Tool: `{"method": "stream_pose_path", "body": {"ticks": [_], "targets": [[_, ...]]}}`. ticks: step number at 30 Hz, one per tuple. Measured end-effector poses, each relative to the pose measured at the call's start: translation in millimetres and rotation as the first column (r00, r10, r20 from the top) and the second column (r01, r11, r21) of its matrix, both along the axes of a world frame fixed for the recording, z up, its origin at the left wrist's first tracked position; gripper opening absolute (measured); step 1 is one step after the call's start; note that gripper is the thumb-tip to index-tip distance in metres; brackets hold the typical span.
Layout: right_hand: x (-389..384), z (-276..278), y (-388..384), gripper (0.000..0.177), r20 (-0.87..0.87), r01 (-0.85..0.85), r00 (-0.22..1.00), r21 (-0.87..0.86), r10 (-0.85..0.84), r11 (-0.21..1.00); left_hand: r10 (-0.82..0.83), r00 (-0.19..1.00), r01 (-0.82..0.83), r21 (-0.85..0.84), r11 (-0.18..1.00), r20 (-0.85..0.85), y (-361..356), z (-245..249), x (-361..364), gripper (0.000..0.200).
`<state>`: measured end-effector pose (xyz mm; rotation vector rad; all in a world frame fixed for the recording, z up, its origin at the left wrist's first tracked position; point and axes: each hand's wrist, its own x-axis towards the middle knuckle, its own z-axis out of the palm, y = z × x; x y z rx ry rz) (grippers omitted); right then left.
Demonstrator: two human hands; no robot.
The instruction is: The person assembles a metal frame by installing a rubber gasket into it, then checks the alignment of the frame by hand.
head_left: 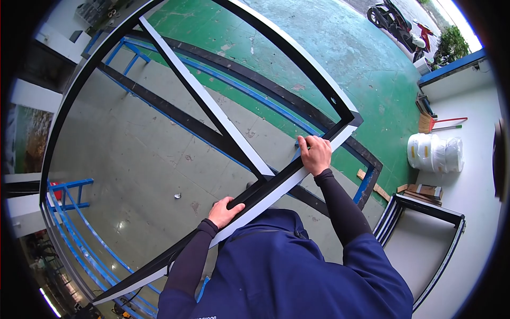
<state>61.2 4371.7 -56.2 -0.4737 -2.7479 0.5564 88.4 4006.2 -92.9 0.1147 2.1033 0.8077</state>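
Observation:
A large black-and-white metal frame (281, 192), like a door or window frame, extends across most of the view, its near bar against my waist. A crossbar (204, 101) divides it. My left hand (226, 212) is closed around the near bar, left of where the crossbar joins. My right hand (316, 154) grips the same bar on the other side of that joint, close to the frame's right corner (353, 118). The undersides of the fingers are hidden by the bar.
Below the frame stands a long blue rack with black padded rails (281, 98). Another blue rack (85, 239) is at left. Smaller frames (459, 219) lean by the right wall, near wrapped white rolls (435, 151) and a broom (426, 122). A motorbike (396, 24) is outside.

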Motion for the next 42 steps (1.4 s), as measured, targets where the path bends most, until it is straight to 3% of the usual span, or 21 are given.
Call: {"method": "stream_pose_path", "body": {"ticks": [10,13,14,16,19,26,32,36,39,42], "targets": [[-0.3,10.3,-3.3,0.038,0.155,0.006,0.988,-0.042,0.001,0.999,0.010,1.000,-0.009,0.022,1.000,-0.013,22.6,0.9,-6.3,0.081],[5.2,5.7,-18.7,0.042,0.132,-0.268,0.956,0.024,0.262,0.963,-0.007,1.000,0.007,0.018,1.000,-0.007,39.4,7.2,-12.5,0.082],[10.0,0.4,-28.7,0.047,0.199,-0.363,0.907,-0.079,0.371,0.929,-0.017,1.000,0.017,0.021,1.000,0.000,48.5,7.9,-16.3,0.082],[9.8,19.3,-56.6,0.046,0.509,-0.496,0.705,-0.143,0.494,0.856,-0.021,0.999,0.021,0.009,1.000,0.036,62.2,9.0,-21.1,0.081],[-1.4,11.8,-72.1,0.045,0.677,-0.461,0.576,-0.194,0.459,0.866,0.011,0.999,-0.011,-0.008,1.000,0.033,66.0,11.3,-21.3,0.083],[-14.3,11.8,-68.7,0.053,0.751,-0.517,0.460,-0.206,0.473,0.830,-0.017,1.000,0.017,-0.014,1.000,0.022,77.0,9.4,-25.5,0.084],[-29.4,2.3,-46.2,0.046,0.711,-0.486,0.323,-0.441,0.624,0.754,-0.018,0.999,0.019,0.030,0.999,-0.048,82.0,6.0,-22.1,0.082],[-27.2,11.6,-52.7,0.039,0.755,-0.571,0.320,-0.328,0.572,0.753,0.000,1.000,0.000,0.012,1.000,0.024,84.9,7.8,-25.9,0.084],[-25.9,13.9,-43.4,0.039,0.784,-0.530,0.298,-0.339,0.545,0.777,-0.018,1.000,0.018,-0.085,0.996,0.008,92.3,19.8,-27.8,0.089],[-30.4,0.8,-33.6,0.040,0.710,-0.509,0.268,-0.470,0.651,0.721,-0.024,1.000,0.022,-0.087,0.996,-0.016,96.4,19.7,-28.1,0.092]]}}
